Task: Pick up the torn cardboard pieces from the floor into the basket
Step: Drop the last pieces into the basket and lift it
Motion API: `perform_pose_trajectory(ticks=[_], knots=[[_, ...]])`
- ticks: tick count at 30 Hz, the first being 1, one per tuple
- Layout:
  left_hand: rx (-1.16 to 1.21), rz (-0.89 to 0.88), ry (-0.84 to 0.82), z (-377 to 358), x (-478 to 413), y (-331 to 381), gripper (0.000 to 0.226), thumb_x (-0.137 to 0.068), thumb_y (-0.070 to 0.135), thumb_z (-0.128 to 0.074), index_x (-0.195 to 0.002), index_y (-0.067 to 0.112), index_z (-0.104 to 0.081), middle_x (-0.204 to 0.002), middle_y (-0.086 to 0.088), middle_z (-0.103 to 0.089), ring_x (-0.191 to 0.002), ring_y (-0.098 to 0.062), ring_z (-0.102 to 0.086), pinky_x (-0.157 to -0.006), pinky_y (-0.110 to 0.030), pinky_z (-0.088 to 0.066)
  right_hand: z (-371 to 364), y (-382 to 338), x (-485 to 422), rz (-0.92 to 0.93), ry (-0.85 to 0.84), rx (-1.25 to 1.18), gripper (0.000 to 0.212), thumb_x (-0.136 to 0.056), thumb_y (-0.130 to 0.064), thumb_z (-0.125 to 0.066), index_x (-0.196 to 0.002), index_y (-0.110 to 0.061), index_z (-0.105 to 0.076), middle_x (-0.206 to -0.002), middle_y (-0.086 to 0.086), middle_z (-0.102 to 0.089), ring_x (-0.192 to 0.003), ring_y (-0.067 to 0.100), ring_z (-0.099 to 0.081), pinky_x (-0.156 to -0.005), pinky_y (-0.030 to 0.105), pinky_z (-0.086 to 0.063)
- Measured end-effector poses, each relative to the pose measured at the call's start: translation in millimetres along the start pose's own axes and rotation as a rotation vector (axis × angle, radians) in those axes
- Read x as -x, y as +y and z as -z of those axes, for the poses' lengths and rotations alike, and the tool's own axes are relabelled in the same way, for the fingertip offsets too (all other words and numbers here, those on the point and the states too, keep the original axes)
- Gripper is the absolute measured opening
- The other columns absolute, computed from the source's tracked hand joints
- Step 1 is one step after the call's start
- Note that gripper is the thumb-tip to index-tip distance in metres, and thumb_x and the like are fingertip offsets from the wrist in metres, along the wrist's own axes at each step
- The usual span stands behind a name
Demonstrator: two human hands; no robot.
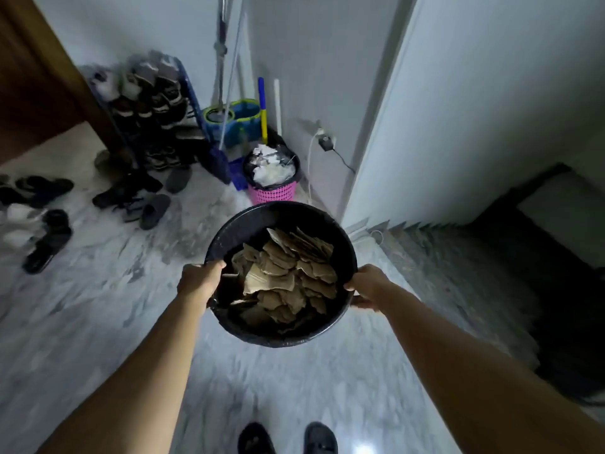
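Both hands, left (200, 280) and right (368, 285), grip the black basket (244, 221) holding torn cardboard pieces (288, 276).

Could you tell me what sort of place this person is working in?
Probably a home entryway or utility corner: a shoe rack with loose sandals on the marble floor, a mop bucket, and a pink waste bin by the wall.

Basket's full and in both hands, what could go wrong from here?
1. The cardboard pieces are heaped loosely in the black basket; a tilt could spill some.
2. The left hand and right hand both grip the rim, so neither is free.
3. Slippers scattered ahead could trip the person.
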State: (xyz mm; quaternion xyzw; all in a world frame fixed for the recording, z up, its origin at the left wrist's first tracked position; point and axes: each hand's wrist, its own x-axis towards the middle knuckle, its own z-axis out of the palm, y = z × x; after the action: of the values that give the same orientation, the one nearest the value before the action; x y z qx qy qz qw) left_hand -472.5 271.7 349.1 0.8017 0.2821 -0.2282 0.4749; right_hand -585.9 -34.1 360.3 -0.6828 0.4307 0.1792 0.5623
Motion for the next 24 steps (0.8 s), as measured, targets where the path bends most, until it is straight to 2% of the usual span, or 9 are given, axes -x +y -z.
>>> perform_pose_trajectory(ticks=[7, 12, 14, 18, 20, 22, 24], knots=[[-0.09, -0.038, -0.104, -100, -73, 119, 0.039, -0.067, 0.043, -0.067, -0.085, 0.008, -0.066, -0.092, -0.019, -0.069, -0.087, -0.037, -0.066, -0.083, -0.053, -0.057, 61, -52, -92, -0.107, 0.081, -0.145, 0.015, -0.088, 0.004, -0.059, -0.096, -0.009, -0.055, -0.101, 0.018, -0.063, -0.082, 0.033, -0.068, -0.062, 0.035, -0.057], [-0.132, -0.035, -0.166, -156, -154, 175, 0.049, -0.068, 0.043, -0.067, -0.1, 0.007, -0.066, -0.101, -0.018, -0.067, -0.092, -0.035, -0.064, -0.09, -0.05, -0.055, 62, -82, -179, -0.204, 0.142, -0.207, 0.016, -0.089, 0.007, -0.056, -0.096, -0.007, -0.055, -0.095, 0.017, -0.061, -0.075, 0.029, -0.065, -0.058, 0.033, -0.055], [-0.154, -0.015, -0.175, -173, -184, 189, 0.051, -0.073, 0.041, -0.068, -0.11, 0.006, -0.063, -0.106, -0.018, -0.064, -0.095, -0.035, -0.062, -0.091, -0.049, -0.055, 56, -92, -213, -0.238, 0.157, -0.202, 0.016, -0.088, 0.008, -0.055, -0.093, -0.008, -0.054, -0.099, 0.017, -0.061, -0.078, 0.03, -0.066, -0.058, 0.033, -0.054], [-0.205, 0.052, -0.171, -201, -252, 204, 0.065, -0.069, 0.047, -0.067, -0.123, 0.013, -0.058, -0.116, -0.016, -0.062, -0.099, -0.036, -0.061, -0.088, -0.047, -0.056, 44, -109, -286, -0.282, 0.157, -0.21, 0.018, -0.089, 0.011, -0.053, -0.09, -0.007, -0.053, -0.097, 0.019, -0.06, -0.08, 0.031, -0.064, -0.055, 0.031, -0.052], [-0.214, 0.079, -0.159, -220, -287, 209, 0.058, -0.076, 0.044, -0.067, -0.125, 0.013, -0.057, -0.116, -0.015, -0.061, -0.097, -0.035, -0.06, -0.078, -0.044, -0.057, 39, -112, -332, -0.3, 0.136, -0.204, 0.02, -0.088, 0.01, -0.054, -0.1, -0.005, -0.055, -0.105, 0.021, -0.061, -0.089, 0.034, -0.066, -0.059, 0.034, -0.055], [-0.235, 0.079, -0.145, -242, -329, 209, 0.054, -0.083, 0.041, -0.066, -0.126, 0.009, -0.057, -0.113, -0.015, -0.06, -0.093, -0.033, -0.058, -0.072, -0.037, -0.052, 32, -116, -384, -0.319, 0.112, -0.19, 0.021, -0.088, 0.009, -0.056, -0.102, -0.006, -0.056, -0.108, 0.021, -0.061, -0.094, 0.035, -0.066, -0.065, 0.037, -0.059], [-0.272, 0.098, -0.125, -265, -376, 204, 0.056, -0.086, 0.039, -0.066, -0.126, 0.002, -0.056, -0.116, -0.018, -0.061, -0.094, -0.033, -0.058, -0.076, -0.037, -0.049, 24, -116, -438, -0.336, 0.091, -0.176, 0.021, -0.089, 0.009, -0.055, -0.101, -0.008, -0.055, -0.106, 0.019, -0.061, -0.093, 0.033, -0.066, -0.058, 0.032, -0.056]])
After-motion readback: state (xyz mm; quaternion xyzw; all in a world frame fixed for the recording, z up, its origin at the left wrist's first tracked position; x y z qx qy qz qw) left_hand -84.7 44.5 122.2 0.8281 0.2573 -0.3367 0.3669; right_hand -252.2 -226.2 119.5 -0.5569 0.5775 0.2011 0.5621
